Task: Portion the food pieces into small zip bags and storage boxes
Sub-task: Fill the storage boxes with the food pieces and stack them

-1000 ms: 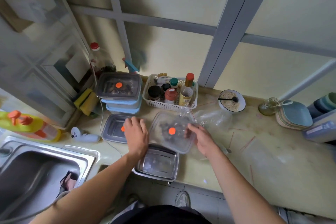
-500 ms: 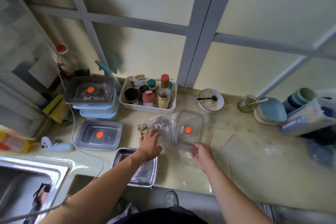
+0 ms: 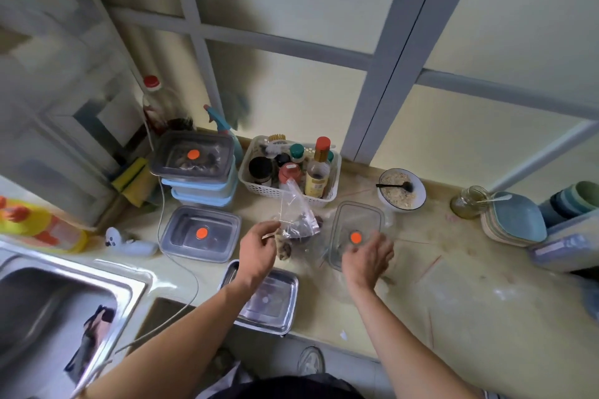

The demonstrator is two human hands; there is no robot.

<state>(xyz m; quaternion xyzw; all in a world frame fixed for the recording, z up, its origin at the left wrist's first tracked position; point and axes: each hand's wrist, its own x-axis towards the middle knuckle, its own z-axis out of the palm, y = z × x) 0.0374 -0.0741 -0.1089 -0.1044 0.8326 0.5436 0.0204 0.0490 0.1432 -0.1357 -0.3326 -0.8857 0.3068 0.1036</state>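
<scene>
Stack of lidded plastic storage boxes with orange dot (image 3: 194, 159) parked at back left, filled, out of work zone. Grey-lidded flat box (image 3: 201, 233) beside it, in reach. Left hand (image 3: 257, 248) pinches small clear zip bag (image 3: 296, 215) by edge, bag lifted, dark food pieces inside; likely held up for filling or sealing. Loose food pieces (image 3: 285, 249) on counter below. Right hand (image 3: 368, 256), fingers spread, grips nothing, over clear box lid (image 3: 356, 230); contact unclear.

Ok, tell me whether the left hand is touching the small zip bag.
Touching. The head view shows the left hand pinching the lower corner of the small zip bag, which stands lifted above the counter.
</scene>
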